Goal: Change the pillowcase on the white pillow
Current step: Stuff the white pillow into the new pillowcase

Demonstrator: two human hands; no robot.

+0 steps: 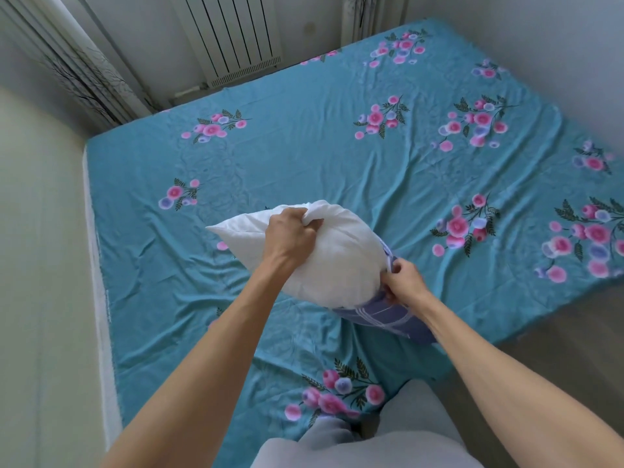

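grey trousered legs (354, 444) fill the bottom edge of the view, and both bare forearms reach out from above them over the bed with its teal cotton sheet printed with pink and lilac flower sprays (304, 157). held up above the sheet near its near edge is the plump white pillow (337, 261), most of it bare. the left hand (290, 236) has its fingers curled tight into a bunched fold of the white fabric at the pillow's upper end, gripping it firmly. the right hand (403, 282) sits at the pillow's lower right end, fingers and thumb pinched together on the rim of a blue-violet checked fabric pillowcase (381, 317), which covers only that lower corner and hangs crumpled below it. whether the case is coming off or going on cannot be read from this single view; only one case is visible, and no second one shows on the bed. if it is the old one, stripping is nearly done, and the next move would call for the two hands to pull apart, the left keeping the pillow steady while the right draws the case clear of the last corner. if it is the fresh one, the right hand would need to work the rim upward along the pillow instead. a white radiator (233, 38) and striped curtains (77, 62) stand beyond the far side of the bed.
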